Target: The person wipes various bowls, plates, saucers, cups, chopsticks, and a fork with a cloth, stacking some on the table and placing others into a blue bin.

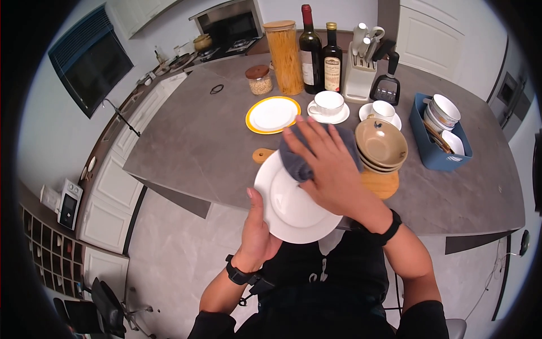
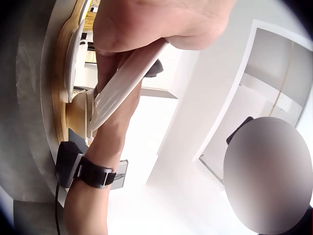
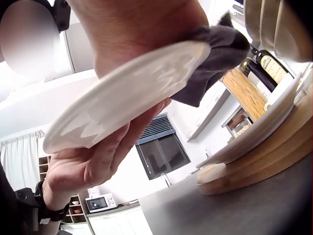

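Note:
My left hand (image 1: pixel 257 237) grips a white plate (image 1: pixel 296 206) at its left edge, thumb by the rim and fingers underneath. The plate is held tilted above the counter's front edge. On its upper part lies a dark grey cloth (image 1: pixel 291 161), pressed by my right hand (image 1: pixel 333 169) with the fingers spread out straight. In the right wrist view the cloth hangs past the plate's rim. Behind the hands is a wooden board (image 1: pixel 383 185) bearing stacked brown bowls (image 1: pixel 381 141). Another white plate (image 3: pixel 264 129) also lies on that board, hidden in the head view.
Farther back on the counter are a yellow-rimmed plate (image 1: pixel 273 115), two white cups (image 1: pixel 328 103) on saucers, a pasta jar (image 1: pixel 285 59), a small jar (image 1: pixel 259 82), two bottles (image 1: pixel 310 56) and a knife block (image 1: pixel 359 79). A blue bin (image 1: pixel 446 158) with bowls stands right.

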### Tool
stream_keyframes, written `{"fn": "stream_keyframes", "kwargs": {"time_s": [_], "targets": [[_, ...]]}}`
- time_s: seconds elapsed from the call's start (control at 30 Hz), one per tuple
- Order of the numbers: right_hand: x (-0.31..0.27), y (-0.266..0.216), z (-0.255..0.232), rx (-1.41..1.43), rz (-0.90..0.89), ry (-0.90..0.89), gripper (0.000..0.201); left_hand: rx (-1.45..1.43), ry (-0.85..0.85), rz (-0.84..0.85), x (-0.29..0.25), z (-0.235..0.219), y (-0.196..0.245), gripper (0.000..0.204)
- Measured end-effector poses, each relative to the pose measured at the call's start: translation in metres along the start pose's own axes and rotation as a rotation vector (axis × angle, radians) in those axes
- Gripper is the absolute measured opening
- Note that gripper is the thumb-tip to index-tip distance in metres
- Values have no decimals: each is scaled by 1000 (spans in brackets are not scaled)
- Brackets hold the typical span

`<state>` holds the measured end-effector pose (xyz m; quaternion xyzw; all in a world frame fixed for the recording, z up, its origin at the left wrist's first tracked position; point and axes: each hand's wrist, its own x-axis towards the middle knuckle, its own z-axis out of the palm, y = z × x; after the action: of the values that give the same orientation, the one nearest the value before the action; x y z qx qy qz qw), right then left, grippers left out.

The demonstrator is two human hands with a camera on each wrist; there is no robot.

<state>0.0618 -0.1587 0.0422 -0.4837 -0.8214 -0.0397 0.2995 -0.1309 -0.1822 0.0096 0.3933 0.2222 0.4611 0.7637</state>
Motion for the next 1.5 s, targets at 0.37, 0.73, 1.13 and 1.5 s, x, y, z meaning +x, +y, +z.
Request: {"fn": "stream_keyframes", "kwargs": {"time_s": [0.37,0.73,1.13,1.5], "targets": [[-20,-35,13,240,-292,-139,95,-34,101,-19,3,10,-13,98],[-15,-1,-12,-30,-49,0,74,-4,117,173,-1,5,2,73],[-54,-56,14,-71,-221,136,53,-219,88,156,-12,7,6,80],[-59,-31,-14,1598,770,544,35,-28,-84,-72,6,-13,9,67]]}}
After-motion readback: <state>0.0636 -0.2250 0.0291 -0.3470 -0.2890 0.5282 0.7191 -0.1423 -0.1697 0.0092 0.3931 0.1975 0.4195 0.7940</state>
